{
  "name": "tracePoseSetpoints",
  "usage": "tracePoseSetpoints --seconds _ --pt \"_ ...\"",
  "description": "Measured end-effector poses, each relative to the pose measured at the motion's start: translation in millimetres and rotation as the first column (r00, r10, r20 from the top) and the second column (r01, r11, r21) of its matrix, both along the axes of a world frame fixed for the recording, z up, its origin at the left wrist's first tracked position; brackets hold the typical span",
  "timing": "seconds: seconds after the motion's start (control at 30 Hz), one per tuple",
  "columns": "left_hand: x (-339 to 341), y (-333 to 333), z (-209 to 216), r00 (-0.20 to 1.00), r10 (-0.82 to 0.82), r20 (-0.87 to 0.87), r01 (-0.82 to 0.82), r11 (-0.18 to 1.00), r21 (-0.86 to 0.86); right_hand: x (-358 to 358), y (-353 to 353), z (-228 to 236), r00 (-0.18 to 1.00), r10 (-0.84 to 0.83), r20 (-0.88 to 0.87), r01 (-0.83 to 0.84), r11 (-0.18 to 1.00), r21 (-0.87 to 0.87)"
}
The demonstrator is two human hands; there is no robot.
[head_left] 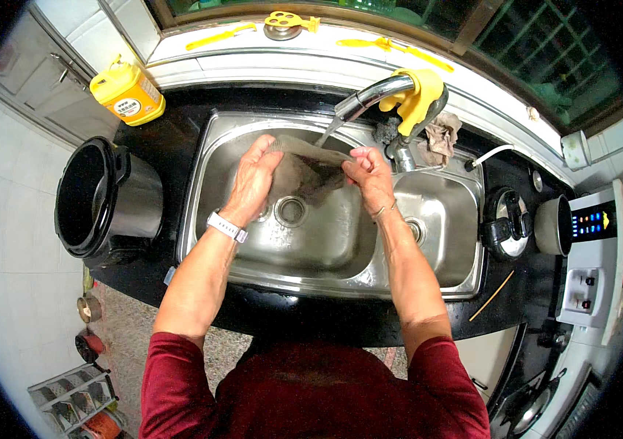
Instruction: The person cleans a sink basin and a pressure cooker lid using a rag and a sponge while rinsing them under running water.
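Observation:
A thin, wet grey-brown cloth (298, 167) is stretched between my hands over the large left basin of the steel double sink (311, 256). My left hand (254, 179) grips its left edge, thumb and fingers pressed together. At the right edge my right hand (370, 177) pinches it between thumb and fingers. Water (331, 130) runs from the chrome faucet (374, 94) down onto the back of the cloth. Below the cloth the drain (290, 211) shows. A yellow rubber glove or cloth (421, 95) drapes over the faucet's neck.
Left of the sink stand a large black-rimmed pot (136, 194) and a yellow jug (127, 91). A dark scrubber (385, 132) and crumpled rag (441, 137) lie behind the faucet. Right are a black lidded pot (506, 223), a metal bowl (551, 225) and a chopstick-like stick (491, 295).

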State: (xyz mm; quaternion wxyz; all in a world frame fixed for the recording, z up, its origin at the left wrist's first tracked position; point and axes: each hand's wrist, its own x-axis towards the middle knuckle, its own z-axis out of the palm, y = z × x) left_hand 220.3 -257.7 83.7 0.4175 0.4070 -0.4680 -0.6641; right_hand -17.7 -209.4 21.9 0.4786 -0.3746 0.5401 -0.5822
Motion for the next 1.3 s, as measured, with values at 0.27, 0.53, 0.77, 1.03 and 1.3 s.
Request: tracePoseSetpoints --seconds 0.27,0.53,0.77,1.03,1.3 --pt "-28 6 45 0.872 0.013 -0.489 0.075 0.984 0.160 51 7 -81 0.904 -0.069 0.422 -0.184 0.828 0.530" --pt "2 -10 23 0.828 0.194 -0.526 -0.052 0.961 0.272 57 -19 -53 0.366 0.197 0.910 -0.426 0.904 -0.025" --pt "-13 36 -51 0.891 0.319 -0.324 -0.064 0.794 0.604 47 -22 -3 0.970 0.136 -0.202 -0.132 0.991 0.031" --pt "-27 30 -105 0.666 0.269 -0.696 0.236 0.809 0.539 107 18 29 0.519 -0.270 -0.811 -0.459 0.713 -0.530" --pt "-61 24 -78 0.904 0.367 -0.218 -0.185 0.797 0.575 46 -70 -73 0.409 -0.107 -0.906 -0.208 0.956 -0.207"
